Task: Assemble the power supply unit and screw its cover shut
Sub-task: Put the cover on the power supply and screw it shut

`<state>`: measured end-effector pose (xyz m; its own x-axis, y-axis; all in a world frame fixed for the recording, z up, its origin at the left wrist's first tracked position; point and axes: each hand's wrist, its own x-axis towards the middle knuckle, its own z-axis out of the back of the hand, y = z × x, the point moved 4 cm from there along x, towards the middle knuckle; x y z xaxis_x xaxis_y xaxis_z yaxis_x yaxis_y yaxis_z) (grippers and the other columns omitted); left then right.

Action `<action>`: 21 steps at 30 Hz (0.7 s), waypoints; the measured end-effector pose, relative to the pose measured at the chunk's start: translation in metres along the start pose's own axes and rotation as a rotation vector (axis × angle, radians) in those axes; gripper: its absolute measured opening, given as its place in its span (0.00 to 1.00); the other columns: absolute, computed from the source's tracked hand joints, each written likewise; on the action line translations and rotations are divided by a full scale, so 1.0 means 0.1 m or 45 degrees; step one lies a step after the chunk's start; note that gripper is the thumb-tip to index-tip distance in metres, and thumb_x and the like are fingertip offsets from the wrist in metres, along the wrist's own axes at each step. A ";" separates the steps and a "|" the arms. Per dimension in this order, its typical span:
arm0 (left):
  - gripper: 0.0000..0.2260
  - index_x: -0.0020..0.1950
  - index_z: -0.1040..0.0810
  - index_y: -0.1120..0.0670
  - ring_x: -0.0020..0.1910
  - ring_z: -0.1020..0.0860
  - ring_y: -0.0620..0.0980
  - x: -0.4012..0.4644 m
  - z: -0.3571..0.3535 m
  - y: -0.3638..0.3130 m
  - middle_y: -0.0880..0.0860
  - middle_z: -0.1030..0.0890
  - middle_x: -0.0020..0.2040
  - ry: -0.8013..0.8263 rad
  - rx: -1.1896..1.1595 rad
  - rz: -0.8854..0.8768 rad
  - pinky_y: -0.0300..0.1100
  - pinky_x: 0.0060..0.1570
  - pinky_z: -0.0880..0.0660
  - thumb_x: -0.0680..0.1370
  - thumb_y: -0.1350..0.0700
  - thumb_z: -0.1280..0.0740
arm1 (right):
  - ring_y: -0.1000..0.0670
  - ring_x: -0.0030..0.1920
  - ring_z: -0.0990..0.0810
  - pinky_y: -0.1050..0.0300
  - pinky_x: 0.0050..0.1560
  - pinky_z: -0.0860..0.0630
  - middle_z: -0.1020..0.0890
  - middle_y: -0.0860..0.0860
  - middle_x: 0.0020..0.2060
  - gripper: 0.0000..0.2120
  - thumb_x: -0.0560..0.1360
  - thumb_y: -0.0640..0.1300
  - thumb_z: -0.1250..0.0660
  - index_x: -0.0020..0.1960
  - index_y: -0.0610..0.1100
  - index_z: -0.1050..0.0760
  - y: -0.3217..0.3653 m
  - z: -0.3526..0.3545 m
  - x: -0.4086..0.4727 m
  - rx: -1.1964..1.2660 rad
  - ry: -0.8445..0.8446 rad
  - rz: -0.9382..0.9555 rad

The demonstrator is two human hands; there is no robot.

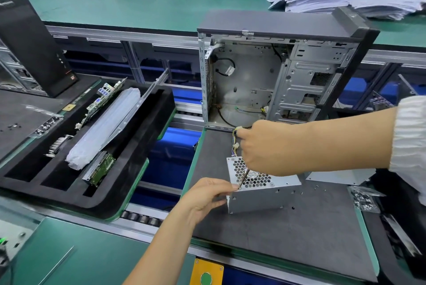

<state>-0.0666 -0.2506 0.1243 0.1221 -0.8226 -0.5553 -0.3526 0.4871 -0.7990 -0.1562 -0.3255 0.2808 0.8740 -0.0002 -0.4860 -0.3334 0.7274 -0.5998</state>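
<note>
Two hands work on the power supply unit, a silver box on the dark mat at lower centre. Left hand pinches its near corner; right hand, fingers curled, grips a screwdriver whose handle is hidden, tip at that corner. Wires emerge partly concealed behind the right hand. Behind stands an open computer case.

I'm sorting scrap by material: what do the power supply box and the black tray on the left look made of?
The power supply box looks like bare sheet metal: dull silver-grey, crisp folded edges, punched honeycomb vents. The black tray looks like matte foam, probably: thick soft-looking walls, rounded corners, cut slots holding boards. Not certain from sight alone.
</note>
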 end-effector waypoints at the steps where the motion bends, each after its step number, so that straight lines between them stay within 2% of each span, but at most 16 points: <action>1: 0.08 0.33 0.15 0.53 0.41 0.24 0.46 0.00 0.00 0.00 0.52 0.20 0.39 0.000 -0.004 -0.001 0.43 0.56 0.27 0.72 0.60 0.26 | 0.43 0.50 0.28 0.56 0.28 0.46 0.21 0.48 0.43 0.06 0.76 0.37 0.41 0.46 0.42 0.26 0.02 0.02 0.00 -0.012 -0.003 -0.001; 4: 0.08 0.33 0.15 0.53 0.43 0.24 0.47 -0.01 0.00 0.00 0.53 0.21 0.41 0.002 -0.010 -0.002 0.43 0.57 0.27 0.73 0.60 0.26 | 0.44 0.44 0.25 0.58 0.26 0.49 0.24 0.48 0.41 0.07 0.72 0.35 0.39 0.48 0.43 0.26 0.05 0.15 0.00 0.010 -0.052 -0.046; 6: 0.10 0.32 0.15 0.52 0.42 0.24 0.46 -0.01 -0.01 0.00 0.53 0.22 0.40 0.015 -0.006 -0.003 0.43 0.57 0.28 0.73 0.60 0.27 | 0.45 0.34 0.29 0.58 0.25 0.49 0.30 0.48 0.39 0.08 0.69 0.34 0.38 0.46 0.44 0.29 0.05 0.21 0.00 0.032 -0.073 -0.073; 8: 0.10 0.31 0.15 0.52 0.42 0.24 0.46 -0.01 -0.01 0.00 0.51 0.22 0.37 0.020 0.000 0.003 0.43 0.57 0.28 0.73 0.59 0.27 | 0.46 0.29 0.33 0.58 0.25 0.49 0.33 0.48 0.39 0.10 0.68 0.33 0.37 0.45 0.45 0.33 0.05 0.22 0.00 0.035 -0.093 -0.078; 11: 0.10 0.32 0.15 0.52 0.45 0.24 0.47 -0.02 -0.01 0.00 0.52 0.21 0.39 0.004 -0.001 -0.001 0.44 0.59 0.28 0.73 0.59 0.27 | 0.46 0.30 0.32 0.58 0.25 0.47 0.35 0.48 0.38 0.12 0.67 0.33 0.37 0.43 0.44 0.38 0.05 0.20 -0.01 0.045 -0.119 -0.051; 13: 0.10 0.31 0.16 0.52 0.45 0.24 0.48 -0.02 -0.01 -0.01 0.54 0.23 0.41 -0.001 0.009 -0.003 0.44 0.59 0.28 0.73 0.59 0.27 | 0.45 0.32 0.30 0.57 0.27 0.42 0.36 0.47 0.36 0.12 0.68 0.32 0.38 0.42 0.43 0.40 0.06 0.19 -0.01 0.039 -0.151 0.002; 15: 0.11 0.31 0.16 0.52 0.45 0.25 0.48 -0.02 -0.01 -0.01 0.53 0.23 0.40 -0.004 0.009 -0.002 0.44 0.58 0.28 0.73 0.59 0.27 | 0.44 0.33 0.29 0.55 0.28 0.37 0.35 0.46 0.36 0.11 0.69 0.32 0.39 0.42 0.42 0.40 0.08 0.17 -0.01 0.066 -0.169 0.034; 19: 0.10 0.32 0.15 0.52 0.44 0.24 0.47 -0.01 -0.01 0.00 0.50 0.19 0.38 -0.015 0.003 0.005 0.44 0.60 0.28 0.73 0.59 0.27 | 0.42 0.39 0.22 0.53 0.35 0.26 0.25 0.46 0.36 0.05 0.71 0.33 0.41 0.45 0.40 0.32 0.03 0.13 -0.02 0.189 -0.021 0.003; 21: 0.10 0.32 0.15 0.52 0.43 0.24 0.46 -0.02 -0.02 0.00 0.48 0.19 0.36 -0.009 0.016 -0.001 0.44 0.59 0.28 0.74 0.59 0.27 | 0.43 0.39 0.22 0.56 0.32 0.29 0.31 0.48 0.30 0.06 0.69 0.31 0.42 0.38 0.41 0.35 -0.01 0.12 -0.03 0.212 0.043 -0.022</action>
<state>-0.0683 -0.2498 0.1258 0.1287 -0.8208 -0.5565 -0.3409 0.4903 -0.8021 -0.1544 -0.3175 0.2905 0.8658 -0.0347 -0.4991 -0.2527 0.8307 -0.4960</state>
